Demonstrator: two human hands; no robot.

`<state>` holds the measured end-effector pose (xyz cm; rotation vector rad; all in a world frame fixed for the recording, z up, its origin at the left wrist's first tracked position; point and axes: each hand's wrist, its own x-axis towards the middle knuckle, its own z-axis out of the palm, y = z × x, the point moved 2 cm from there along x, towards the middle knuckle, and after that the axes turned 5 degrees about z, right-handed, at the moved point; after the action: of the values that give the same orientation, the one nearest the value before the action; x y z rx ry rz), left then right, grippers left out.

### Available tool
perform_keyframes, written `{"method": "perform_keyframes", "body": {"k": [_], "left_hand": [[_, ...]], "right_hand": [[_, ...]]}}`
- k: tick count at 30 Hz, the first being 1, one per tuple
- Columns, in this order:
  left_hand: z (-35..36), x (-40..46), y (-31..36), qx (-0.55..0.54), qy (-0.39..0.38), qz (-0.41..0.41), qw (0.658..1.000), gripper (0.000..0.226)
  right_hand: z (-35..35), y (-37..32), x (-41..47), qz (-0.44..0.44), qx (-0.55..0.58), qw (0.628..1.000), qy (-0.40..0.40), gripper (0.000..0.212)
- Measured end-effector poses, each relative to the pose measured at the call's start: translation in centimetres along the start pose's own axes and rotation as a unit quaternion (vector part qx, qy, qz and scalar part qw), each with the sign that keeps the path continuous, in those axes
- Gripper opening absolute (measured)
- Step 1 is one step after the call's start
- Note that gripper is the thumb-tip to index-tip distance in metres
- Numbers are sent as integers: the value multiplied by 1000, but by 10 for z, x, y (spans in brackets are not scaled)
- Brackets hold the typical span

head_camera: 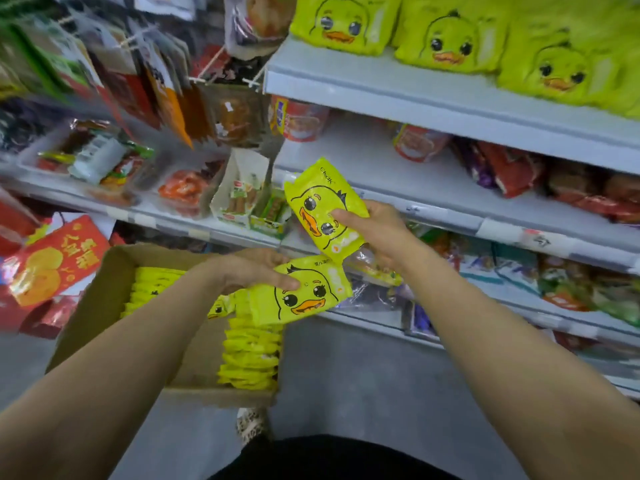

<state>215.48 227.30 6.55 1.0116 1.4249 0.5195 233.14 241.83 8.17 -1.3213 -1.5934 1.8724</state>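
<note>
1. Both hands are clamped on goods. My right hand point(377, 233) pinches the upper duck packet point(322, 206), thumb laid across its printed face and fingers behind. My left hand point(256, 271) grips the lower duck packet point(304, 292) at its 10 o'clock corner, thumb on top.
2. Materials: both packets are glossy, soft plastic film. They are flat, roughly rectangular pouches with crimped ends, slightly puffed.
3. Upper packet: it sits at the middle of the view. Its long axis runs 11 to 5 o'clock, with the small printed brand word at the 11 o'clock end. The duck lies sideways, beak toward 7 o'clock.
4. Lower packet: it sits just at 6 o'clock of the upper one. Its long axis runs 8 to 2 o'clock, and the duck is nearly upright with its tuft toward 11 o'clock.
5. Look: lime-yellow ground, black-outlined duckling face, round dark eyes, orange beak.
6. The upper packet's 5 o'clock corner overlaps the lower packet's top edge. I cannot tell whether they touch.
7. The cardboard box point(104, 289) at 8 o'clock is matte brown and open-topped. It holds rows of matching packets point(249, 355) standing on edge.
8. The pale shelf point(415, 95) at 1 o'clock is smooth, with larger duck packs point(446, 39) lined up on it.
</note>
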Motion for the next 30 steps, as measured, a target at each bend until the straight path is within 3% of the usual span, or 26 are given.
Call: {"method": "perform_keyframes", "body": {"k": [3,7,10,14,17,20,23,29,30], "left_hand": [[48,18,54,75,18,37,996,29],[112,38,130,161,40,91,982,35],[149,54,176,212,56,115,969,26],[190,72,238,270,70,144,949,61],[210,87,285,265,70,166,947,45],[221,104,332,282,80,190,937,55],[228,128,375,337,77,215,913,49],[251,202,462,346,62,247,903,80],[257,216,477,352,55,255,899,76]], "right_hand": [[-69,-12,-42,-47,11,998,35,21],[-159,-24,-97,-112,42,989,84,15],[-223,-32,-135,-145,54,981,116,12],[-295,-47,-176,-177,61,970,152,12],[-337,-58,-194,-197,84,962,170,16],[-373,-71,-204,-221,110,949,196,12],[-412,-80,-203,-243,138,934,223,14],[-500,-109,-184,-265,138,915,273,27],[-515,-116,-181,-267,137,913,277,29]]}}
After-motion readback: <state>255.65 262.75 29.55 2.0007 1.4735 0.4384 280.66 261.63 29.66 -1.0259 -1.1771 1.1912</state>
